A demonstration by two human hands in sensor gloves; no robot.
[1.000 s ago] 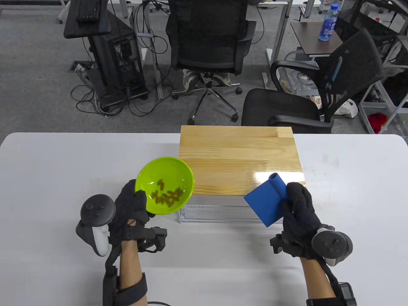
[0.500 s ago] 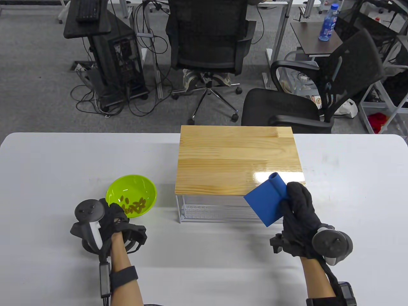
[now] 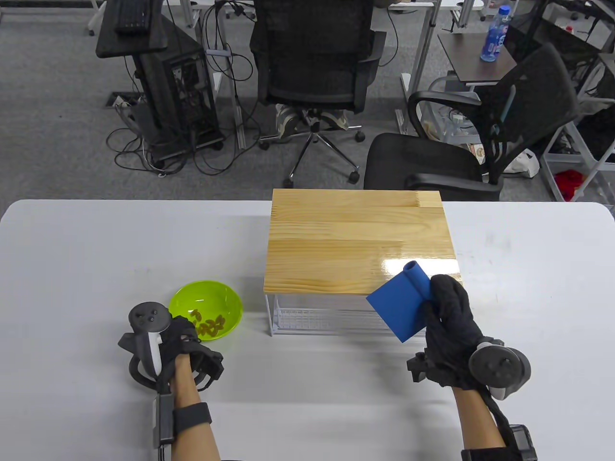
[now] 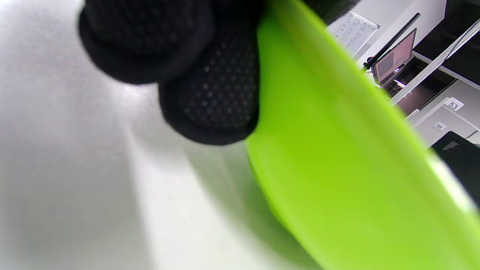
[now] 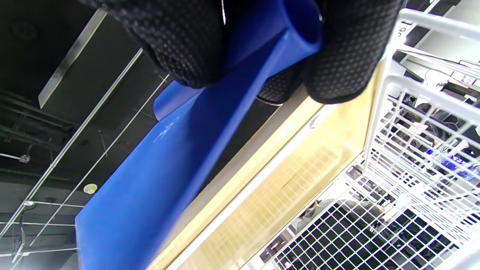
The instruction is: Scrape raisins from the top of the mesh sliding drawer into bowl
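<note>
Right now your left hand (image 3: 180,336) grips the near rim of the green bowl (image 3: 211,300), fingers (image 4: 210,101) curled against its outer wall in the left wrist view. Bowl sits low at the white table (image 3: 96,249), left of the mesh sliding drawer (image 3: 317,317); I can't tell if it's fully down or a hair above the surface. Raisins (image 3: 209,325) are piled on the near side, close to your fingers.

Your right hand (image 3: 449,319) is clamped on the blue scraper (image 3: 396,302) by its rolled handle, blade tilted over the front right corner of the wooden top (image 3: 360,240).

Risks:
- Let go of the bowl while it's tilted (raisins already bunched at the near rim) and they may spill over that edge.
- Bowl looks light; a knock from your tracker (image 3: 146,321) could skate it.
- Scraper blade hangs just off the top's edge; a careless drop could catch the wire frame.
- No raisins visible on the top, so another sweep likely adds nothing.
</note>
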